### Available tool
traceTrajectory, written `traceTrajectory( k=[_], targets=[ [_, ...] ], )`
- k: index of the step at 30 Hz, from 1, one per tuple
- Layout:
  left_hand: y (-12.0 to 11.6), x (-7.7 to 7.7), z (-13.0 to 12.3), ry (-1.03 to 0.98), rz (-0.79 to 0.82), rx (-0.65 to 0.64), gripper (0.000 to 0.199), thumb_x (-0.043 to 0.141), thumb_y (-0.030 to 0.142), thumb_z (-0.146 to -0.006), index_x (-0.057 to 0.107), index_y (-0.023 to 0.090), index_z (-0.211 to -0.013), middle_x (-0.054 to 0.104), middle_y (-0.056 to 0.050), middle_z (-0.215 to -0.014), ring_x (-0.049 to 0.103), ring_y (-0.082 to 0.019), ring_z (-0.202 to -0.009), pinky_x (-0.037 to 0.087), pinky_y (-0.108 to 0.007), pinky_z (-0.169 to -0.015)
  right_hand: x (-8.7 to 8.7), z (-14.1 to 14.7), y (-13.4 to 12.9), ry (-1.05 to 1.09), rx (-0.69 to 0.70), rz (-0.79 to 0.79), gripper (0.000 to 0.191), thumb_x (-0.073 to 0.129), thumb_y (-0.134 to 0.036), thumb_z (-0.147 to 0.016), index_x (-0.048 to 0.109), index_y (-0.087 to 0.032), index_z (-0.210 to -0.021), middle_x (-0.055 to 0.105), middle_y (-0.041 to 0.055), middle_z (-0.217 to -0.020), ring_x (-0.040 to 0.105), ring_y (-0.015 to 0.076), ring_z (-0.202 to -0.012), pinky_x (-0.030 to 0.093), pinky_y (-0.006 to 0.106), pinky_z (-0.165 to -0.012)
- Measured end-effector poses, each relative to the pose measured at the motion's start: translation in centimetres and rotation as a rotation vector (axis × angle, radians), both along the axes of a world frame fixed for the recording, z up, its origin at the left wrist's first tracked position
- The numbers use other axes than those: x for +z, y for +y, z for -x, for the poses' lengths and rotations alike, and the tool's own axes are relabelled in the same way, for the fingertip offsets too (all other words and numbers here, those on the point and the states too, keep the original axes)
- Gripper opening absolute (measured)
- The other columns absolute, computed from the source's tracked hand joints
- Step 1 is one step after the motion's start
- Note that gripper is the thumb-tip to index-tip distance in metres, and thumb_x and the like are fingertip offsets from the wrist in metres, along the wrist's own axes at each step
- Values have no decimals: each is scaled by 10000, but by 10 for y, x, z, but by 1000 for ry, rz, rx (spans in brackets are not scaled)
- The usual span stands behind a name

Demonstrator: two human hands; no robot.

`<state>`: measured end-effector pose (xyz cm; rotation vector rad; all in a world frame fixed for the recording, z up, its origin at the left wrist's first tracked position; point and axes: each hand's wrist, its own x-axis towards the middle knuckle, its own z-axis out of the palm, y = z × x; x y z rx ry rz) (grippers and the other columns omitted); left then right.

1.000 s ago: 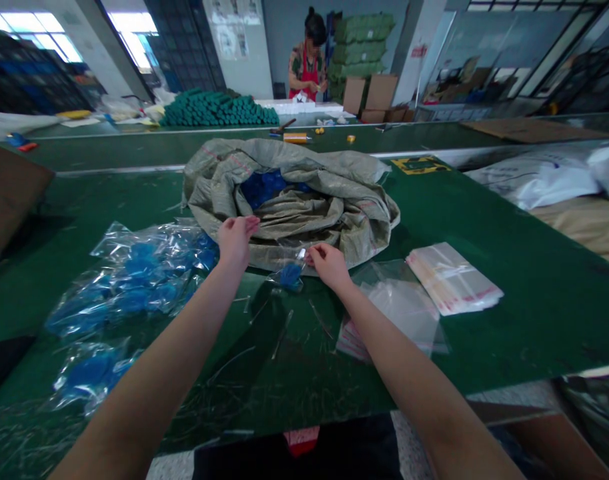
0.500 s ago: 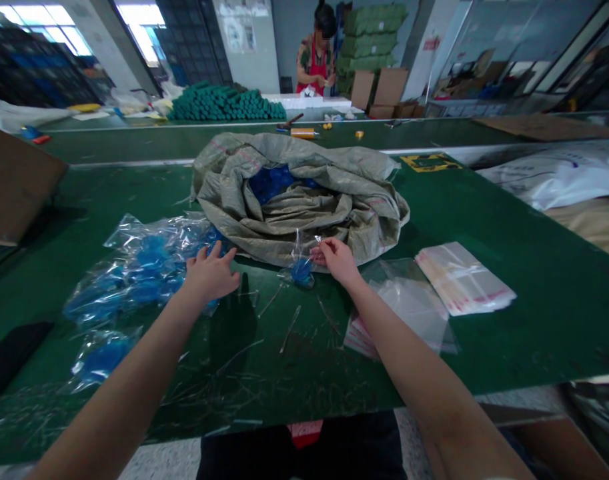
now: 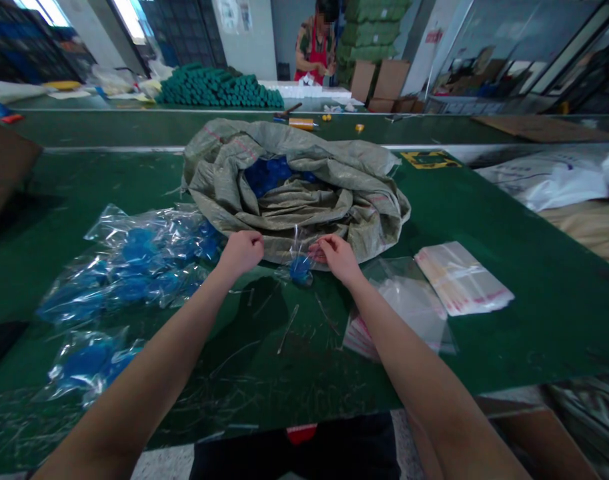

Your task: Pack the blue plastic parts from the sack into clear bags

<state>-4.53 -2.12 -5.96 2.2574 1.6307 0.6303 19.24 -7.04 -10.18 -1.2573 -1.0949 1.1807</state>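
My right hand (image 3: 337, 259) pinches the upper right edge of a small clear plastic bag (image 3: 297, 248) with a blue object (image 3: 300, 268) in its lower part. The bag is at the front of a large woven sack (image 3: 379, 213). To its left, my left hand (image 3: 243, 253) is closed, its fingers curled in and nothing visible in them; it is apart from the bag. Several clear bags with blue contents (image 3: 134, 260) lie heaped left of that hand, and more filled bags (image 3: 87, 363) lie beside my left forearm. Blue pieces (image 3: 269, 175) show inside the sack's mouth.
A banded stack of clear bags (image 3: 464, 280) lies at the right, with loose flat bags (image 3: 409, 307) partly under my right forearm. A cardboard box (image 3: 7, 173) stands at the left edge. Across the far table, a person in a red apron (image 3: 318, 57) works behind green rolls (image 3: 214, 87).
My left hand has moved right from the heap of filled bags towards the small bag, and its spread fingers have curled shut. My right hand stays at the bag. The view has shifted slightly.
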Motion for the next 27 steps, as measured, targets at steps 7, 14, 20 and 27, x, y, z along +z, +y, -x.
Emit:
traceTrajectory(
  k=[7,14,20,27],
  targets=[
    [8,-7,-35,-352,272,-250,377,680,514,-745,789,190,-905,762,-35,-895,645,-202,-784,457,-290,-738,3,1,-1,13,-1,18,82,480,-247,-929,538,-220,-877,738,30,-886,722,149,-792,605,305,-739],
    [16,-23,-39,-559,342,-104,311,723,432,-715,776,168,-871,746,-34,-794,625,-165,-694,477,-273,-666,2,-4,2,52,-45,29,86,491,-274,-928,534,-216,-881,741,23,-846,728,150,-777,606,312,-740],
    [17,-32,-38,-677,417,-70,282,734,396,-714,738,164,-874,731,-43,-767,604,-139,-614,475,-258,-574,-4,-4,2,7,-47,-23,210,703,-256,-783,565,-204,-933,747,32,-881,734,170,-838,604,326,-793],
    [17,-30,-33,-704,469,-115,307,744,369,-702,726,166,-933,737,-42,-792,607,-133,-604,474,-250,-567,-8,-6,4,-12,-52,-55,144,705,-285,-775,644,-192,-867,756,41,-839,738,188,-827,607,359,-841]
  ],
)
